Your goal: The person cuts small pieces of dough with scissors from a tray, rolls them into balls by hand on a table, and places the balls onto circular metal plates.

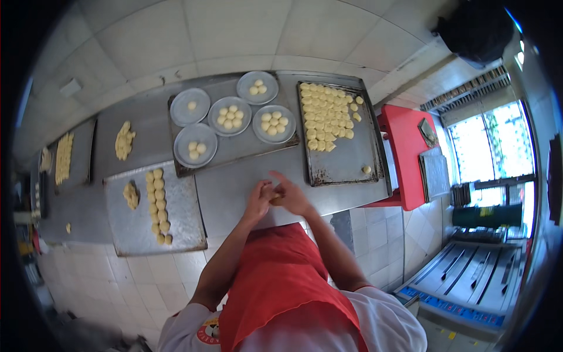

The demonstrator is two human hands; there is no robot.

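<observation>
My left hand and my right hand meet over the front of the steel worktable. Between them is a small piece of dough, mostly hidden by the fingers; which hand bears it cannot be told. Beyond them, round metal pans with smooth dough balls stand on a dark baking tray. To the right, a worn baking tray bears rows of cut dough pieces and one separate ball. At left, a lighter tray holds two columns of dough balls and a dough lump.
Another dough lump lies on the table at left, near a tray with dough strips. A red table with stacked trays adjoins the right end. The tiled wall runs behind; metal equipment with a blue panel is at lower right.
</observation>
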